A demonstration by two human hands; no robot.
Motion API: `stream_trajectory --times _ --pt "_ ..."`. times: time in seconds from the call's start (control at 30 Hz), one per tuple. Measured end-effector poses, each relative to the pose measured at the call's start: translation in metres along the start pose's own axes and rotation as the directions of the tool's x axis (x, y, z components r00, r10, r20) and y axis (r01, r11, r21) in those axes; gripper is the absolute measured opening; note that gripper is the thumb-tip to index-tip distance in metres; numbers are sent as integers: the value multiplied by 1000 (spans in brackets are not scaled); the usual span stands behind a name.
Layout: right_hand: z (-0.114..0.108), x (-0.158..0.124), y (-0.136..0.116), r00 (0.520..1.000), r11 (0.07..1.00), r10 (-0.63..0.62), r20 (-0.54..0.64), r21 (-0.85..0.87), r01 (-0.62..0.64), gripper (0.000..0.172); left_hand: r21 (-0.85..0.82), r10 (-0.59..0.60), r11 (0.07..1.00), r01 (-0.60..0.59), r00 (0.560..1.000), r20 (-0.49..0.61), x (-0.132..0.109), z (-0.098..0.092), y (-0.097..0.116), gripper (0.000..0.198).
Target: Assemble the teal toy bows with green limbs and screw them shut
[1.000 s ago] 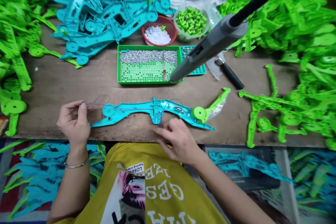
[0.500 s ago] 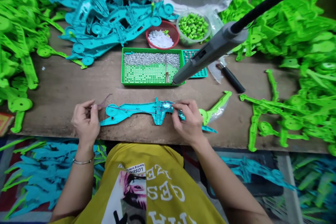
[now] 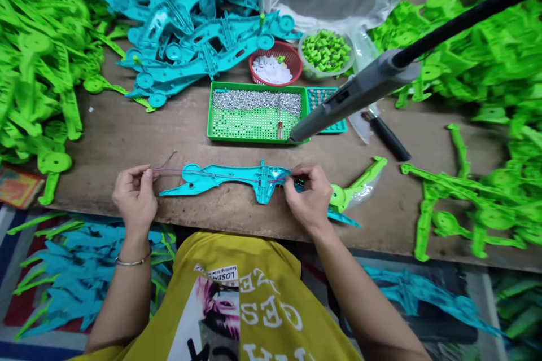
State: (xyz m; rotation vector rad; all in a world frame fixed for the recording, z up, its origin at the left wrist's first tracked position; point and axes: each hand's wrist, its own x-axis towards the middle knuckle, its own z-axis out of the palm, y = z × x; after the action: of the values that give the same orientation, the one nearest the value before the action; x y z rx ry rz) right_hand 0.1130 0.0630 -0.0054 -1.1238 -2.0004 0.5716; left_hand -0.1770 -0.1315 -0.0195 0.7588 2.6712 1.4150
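Observation:
A long blue plastic part [image 3: 228, 175] lies on the table in front of me, a bright green plastic leg [image 3: 353, 187] at its right end. Along its upper side runs a thin dark pink wire [image 3: 207, 172], stretched fairly straight. Off the part's left end, my left hand [image 3: 136, 194] pinches the wire between thumb and finger, with a loose tail sticking up. My right hand [image 3: 311, 192] is closed in a pinch at the right of the part's middle, where the wire reaches its fingertips. That hand covers some of the blue part.
A green tray [image 3: 258, 136] holds small metal screws and a screwdriver [image 3: 280, 124]. A grey electric screwdriver [image 3: 355, 93] hangs over its right corner. Behind stand a red basket [image 3: 292, 56] and a clear tub [image 3: 309, 70] of green pieces. Blue parts [image 3: 203, 39] and green parts [image 3: 474, 51] are heaped around.
The wire is now pulled straighter between my hands. My right hand has shifted slightly right, and its fingers sit lower on the part. The whole view has moved a little.

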Motion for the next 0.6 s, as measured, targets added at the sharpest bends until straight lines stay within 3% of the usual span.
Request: stream_trajectory --times 0.13,0.27,0.37,0.43,0.53,0.6 --pt "-1 -2 1 997 1000 22 69 14 -23 11 -205 -108 974 95 993 -55 3 1 6 27" --pt "-4 -2 0 975 988 -152 159 10 153 3 -328 -183 937 116 966 -180 10 3 9 21" --pt "-7 1 -4 962 968 -223 160 -82 239 4 -378 -153 925 48 955 -252 9 0 15 21" --pt "-9 5 -14 957 946 -263 123 -159 281 7 -339 -74 941 -13 967 -242 4 -6 26 20" --pt "-10 12 -47 913 912 -392 112 -85 401 29 -210 171 960 -186 981 -90 -11 -16 54 10" --pt "-4 16 -76 831 853 -522 192 97 513 48 -161 408 907 -389 906 111 -22 -21 78 8"
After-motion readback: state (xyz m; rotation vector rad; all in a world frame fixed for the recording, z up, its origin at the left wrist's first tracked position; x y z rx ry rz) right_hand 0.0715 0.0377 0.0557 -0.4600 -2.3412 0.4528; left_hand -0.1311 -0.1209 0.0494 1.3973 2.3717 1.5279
